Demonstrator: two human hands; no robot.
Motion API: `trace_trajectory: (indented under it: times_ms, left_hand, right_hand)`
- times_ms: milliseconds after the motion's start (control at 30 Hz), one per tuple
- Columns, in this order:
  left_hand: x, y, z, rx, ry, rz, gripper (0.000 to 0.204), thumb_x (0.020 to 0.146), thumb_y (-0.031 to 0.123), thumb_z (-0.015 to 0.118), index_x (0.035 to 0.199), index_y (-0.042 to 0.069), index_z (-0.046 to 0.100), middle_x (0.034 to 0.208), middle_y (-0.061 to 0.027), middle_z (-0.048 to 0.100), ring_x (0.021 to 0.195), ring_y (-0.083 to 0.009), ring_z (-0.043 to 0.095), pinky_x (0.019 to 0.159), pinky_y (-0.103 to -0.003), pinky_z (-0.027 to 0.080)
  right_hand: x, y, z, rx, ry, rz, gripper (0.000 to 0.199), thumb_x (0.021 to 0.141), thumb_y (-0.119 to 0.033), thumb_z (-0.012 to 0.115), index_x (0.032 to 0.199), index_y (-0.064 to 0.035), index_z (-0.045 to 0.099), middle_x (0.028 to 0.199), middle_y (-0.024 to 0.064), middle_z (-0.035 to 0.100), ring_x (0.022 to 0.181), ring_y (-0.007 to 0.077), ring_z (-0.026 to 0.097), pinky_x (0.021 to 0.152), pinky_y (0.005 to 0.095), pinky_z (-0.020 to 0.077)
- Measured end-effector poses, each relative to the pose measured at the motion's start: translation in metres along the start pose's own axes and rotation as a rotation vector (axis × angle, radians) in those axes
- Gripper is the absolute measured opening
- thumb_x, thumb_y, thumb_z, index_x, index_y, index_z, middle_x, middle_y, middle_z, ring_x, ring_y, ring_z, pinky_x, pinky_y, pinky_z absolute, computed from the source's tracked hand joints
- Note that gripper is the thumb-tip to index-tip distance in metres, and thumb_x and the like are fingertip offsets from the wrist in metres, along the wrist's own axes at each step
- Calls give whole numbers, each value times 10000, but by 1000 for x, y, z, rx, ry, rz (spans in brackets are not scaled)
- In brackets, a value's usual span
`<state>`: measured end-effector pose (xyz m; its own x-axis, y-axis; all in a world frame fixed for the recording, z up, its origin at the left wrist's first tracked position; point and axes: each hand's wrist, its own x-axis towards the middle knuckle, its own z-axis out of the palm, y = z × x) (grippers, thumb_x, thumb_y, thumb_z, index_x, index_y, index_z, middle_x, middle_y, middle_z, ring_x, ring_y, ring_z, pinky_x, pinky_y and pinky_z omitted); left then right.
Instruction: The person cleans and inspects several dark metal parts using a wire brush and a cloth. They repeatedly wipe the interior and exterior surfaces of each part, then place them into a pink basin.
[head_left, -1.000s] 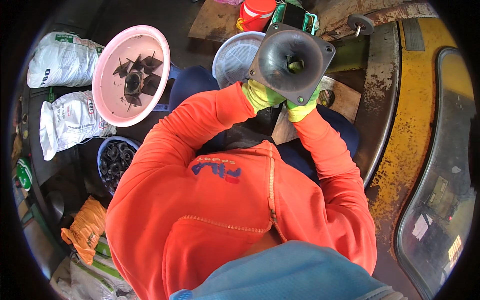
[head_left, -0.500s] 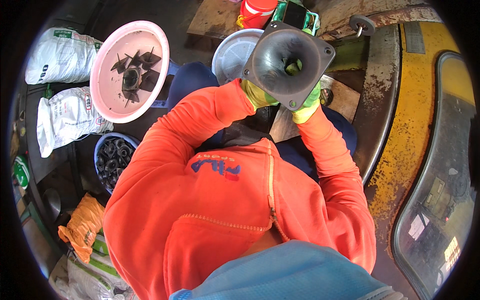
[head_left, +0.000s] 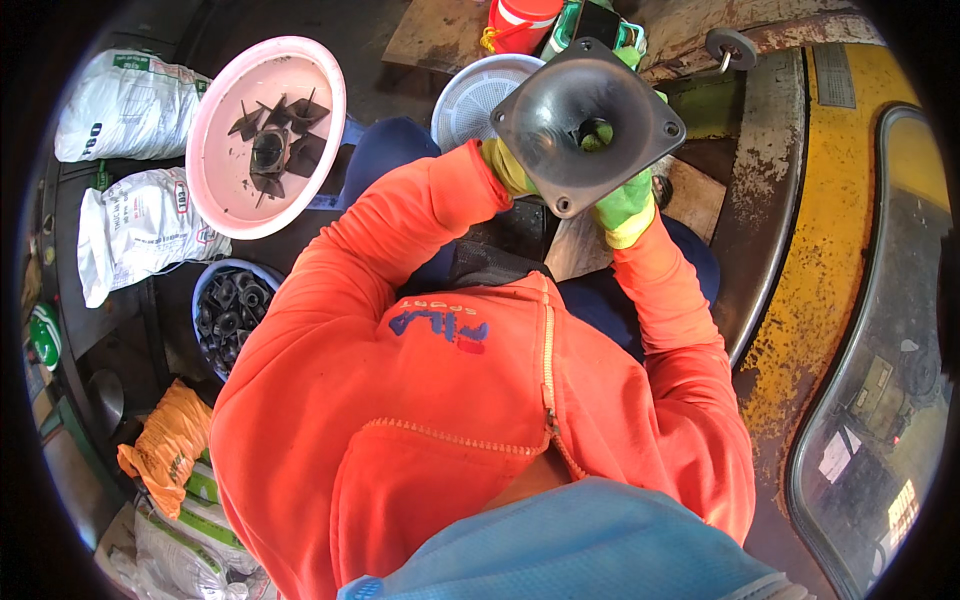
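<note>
A black speaker horn (head_left: 540,120), flared with a square flange and corner holes, is held up at the top centre, its wide mouth tilted towards me. My left hand (head_left: 508,167) in a yellow-green glove grips it at the lower left edge; most of its fingers are behind the flange. Gloved in green, my right hand (head_left: 627,205) supports the lower right side, its fingers mostly hidden too. Green shows through the horn's narrow throat. To the left, a pink basin (head_left: 206,135) has several similar dark horns (head_left: 268,152) lying in it.
A blue tub (head_left: 203,275) full of small black parts stands at my left, near white sacks (head_left: 130,110) and an orange bag (head_left: 170,440). Beyond the horn are a pale blue mesh basket (head_left: 468,98) and a red container (head_left: 520,28). A rusty yellow machine panel (head_left: 800,260) borders the right.
The horn has moved slightly right and turned a little in my hands. The view has shifted slightly, and more of my right glove shows below the flange.
</note>
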<state>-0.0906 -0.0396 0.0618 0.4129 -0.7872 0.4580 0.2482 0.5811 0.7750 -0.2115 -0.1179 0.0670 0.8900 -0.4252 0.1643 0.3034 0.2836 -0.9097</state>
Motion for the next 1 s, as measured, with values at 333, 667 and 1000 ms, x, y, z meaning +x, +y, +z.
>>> trace_trajectory:
  times_ms: [333, 667, 1000]
  left_hand:
    - [-1, -16, 7, 182, 123, 135, 545, 881, 84, 669, 1360, -5, 424, 1286, -106, 563, 1146, -167, 558, 982, -301, 445]
    - [-7, -12, 0, 297, 101, 174, 598, 830, 112, 720, 1347, 0, 441, 1283, -108, 565, 1146, -180, 562, 981, -315, 449]
    - [4, 6, -18, 505, -74, 221, 652, 778, 139, 770, 1335, 5, 459, 1280, -111, 568, 1145, -193, 566, 979, -330, 454]
  right_hand:
    - [12, 19, -3, -363, 203, -241, 336, 887, -95, 646, 1204, -19, 561, 1068, 62, 632, 960, 149, 603, 830, 291, 488]
    - [20, 15, -11, 37, 169, -4, 273, 931, -181, 572, 1160, -33, 581, 923, 40, 612, 780, 124, 543, 673, 264, 426]
    - [22, -16, -14, -57, 194, 297, 275, 963, -262, 513, 1105, -42, 597, 795, 14, 576, 618, 94, 456, 548, 243, 341]
